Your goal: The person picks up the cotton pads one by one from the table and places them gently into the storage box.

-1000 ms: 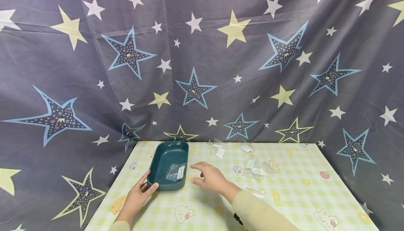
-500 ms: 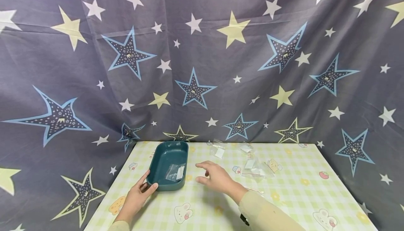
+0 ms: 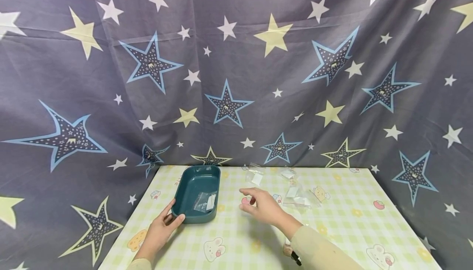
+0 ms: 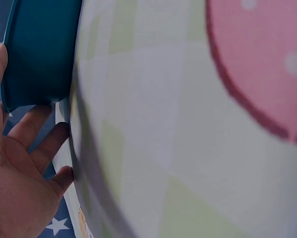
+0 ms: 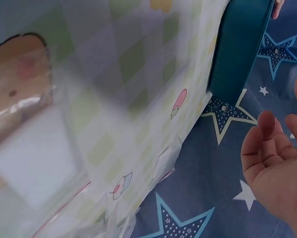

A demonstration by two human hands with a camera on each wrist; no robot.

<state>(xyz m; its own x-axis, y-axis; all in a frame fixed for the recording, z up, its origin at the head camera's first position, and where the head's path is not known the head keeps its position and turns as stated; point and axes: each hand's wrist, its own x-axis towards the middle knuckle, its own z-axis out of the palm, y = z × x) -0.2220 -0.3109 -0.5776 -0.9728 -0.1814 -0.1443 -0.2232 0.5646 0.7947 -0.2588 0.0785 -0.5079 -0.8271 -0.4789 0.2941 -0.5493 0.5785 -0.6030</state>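
A dark teal rectangular tray [image 3: 194, 186] with rounded corners lies at the left of the table. My left hand [image 3: 159, 231] grips its near left corner; in the left wrist view the thumb is at one side of the tray [image 4: 39, 49] and the fingers at its end and underside. Inside the tray lies a small clear zip bag [image 3: 201, 201] with a white slip. My right hand [image 3: 265, 209] hovers over the cloth right of the tray, fingers loosely bent and holding nothing. Its nearest things are several clear zip bags [image 3: 296, 198] with white slips.
Farther back lie another zip bag [image 3: 257, 178] and one beside it [image 3: 288, 173]. A bag with a white slip [image 5: 37, 156] shows close up in the right wrist view. The checked tablecloth [image 3: 347, 229] ends against a star-patterned curtain [image 3: 236, 65].
My right hand has moved right, away from the tray, with its fingers held much the same. The left hand and the tray have stayed in place.
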